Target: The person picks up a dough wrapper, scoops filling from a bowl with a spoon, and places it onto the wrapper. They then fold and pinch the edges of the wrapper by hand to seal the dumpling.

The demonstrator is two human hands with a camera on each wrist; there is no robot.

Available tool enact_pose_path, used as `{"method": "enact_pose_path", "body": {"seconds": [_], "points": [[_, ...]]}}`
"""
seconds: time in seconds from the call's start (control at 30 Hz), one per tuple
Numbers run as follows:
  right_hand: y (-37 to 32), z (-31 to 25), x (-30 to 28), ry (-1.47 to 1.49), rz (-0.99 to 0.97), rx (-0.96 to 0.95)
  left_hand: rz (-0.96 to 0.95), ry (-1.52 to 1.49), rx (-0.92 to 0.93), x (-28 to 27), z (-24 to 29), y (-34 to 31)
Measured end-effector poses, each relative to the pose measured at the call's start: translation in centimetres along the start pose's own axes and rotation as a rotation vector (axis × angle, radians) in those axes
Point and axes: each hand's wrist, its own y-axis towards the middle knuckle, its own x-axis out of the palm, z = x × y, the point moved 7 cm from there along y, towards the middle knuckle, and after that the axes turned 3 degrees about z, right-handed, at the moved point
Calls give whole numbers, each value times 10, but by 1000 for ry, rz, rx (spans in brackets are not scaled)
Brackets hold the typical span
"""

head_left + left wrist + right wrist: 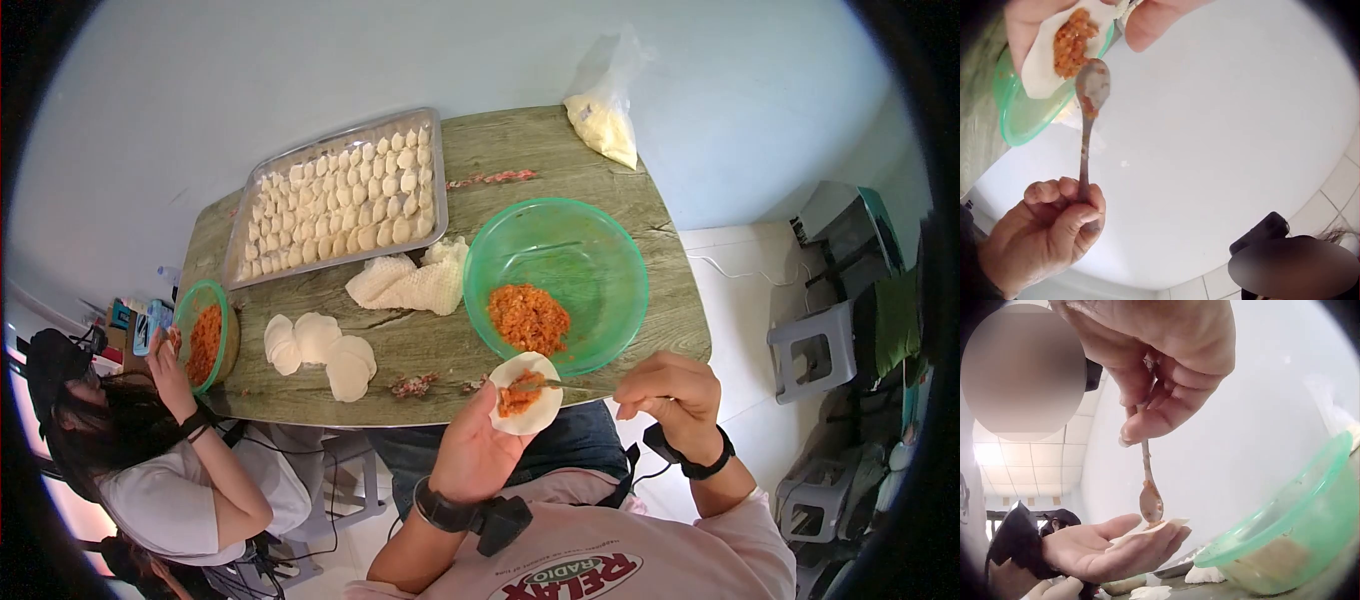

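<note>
My left hand [478, 452] is palm up at the table's front edge, with a round dough wrapper [541, 412] lying across its fingers. Orange-red filling [1072, 47] sits in the middle of that wrapper. From the right, my right hand [682, 398] pinches the handle of a metal spoon [1085, 147] between thumb and fingers. The spoon's smeared bowl end is right at the filling, as the right wrist view also shows. Just beyond both hands stands a green plastic bowl [612, 245], with more filling [528, 320] heaped on its near left side.
Several loose wrappers [348, 368] lie on the table left of my hand. Behind them are a crumpled white cloth [438, 285] and a metal tray [441, 190] with rows of dumplings. A plastic bag [605, 120] stands far right. Another person [190, 490] sits at left beside a second green bowl [231, 345].
</note>
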Motion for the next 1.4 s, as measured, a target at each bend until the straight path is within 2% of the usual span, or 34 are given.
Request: {"method": "enact_pose_path", "body": {"seconds": [0.13, 0.2, 0.23, 0.3, 0.37, 0.4, 0.47, 0.53, 0.63, 0.83, 0.97, 1.17, 1.23, 1.4], "points": [[-1, -3, 7, -170, -76, -45, -15, 3, 2, 0, 0, 0], [-4, 0, -4, -24, 98, 38, -26, -8, 7, 1, 1, 0], [-2, 1, -4, -24, 97, 39, -31, -23, 35, 3, 4, -2], [1, 1, -10, -175, 212, -21, -37, -37, 62, 0, 6, -3], [4, 11, -5, -288, 212, -38, -86, 246, 151, -3, 8, -5], [6, 16, -2, -400, 210, -56, -86, 247, 151, -3, 7, -6], [9, 22, 8, -483, 184, -111, -61, 208, 133, -2, 7, -9], [12, 25, 26, -707, 52, -188, -42, 216, 127, 1, 7, -13], [7, 36, 39, -762, -54, -180, -32, 213, 128, 7, 9, -18], [10, 22, 37, -652, -156, -90, -78, 36, 85, 11, 9, -22], [9, 19, 34, -656, -122, -107, -14, -32, 40, 13, 5, -22], [6, 33, 37, -629, -136, -71, -46, -148, 32, 11, 6, -21], [3, 43, 32, -500, -77, 15, -48, -151, 39, 8, 6, -21], [-3, 51, 21, -433, 8, 101, -88, -177, 22, 6, 4, -20]]}}
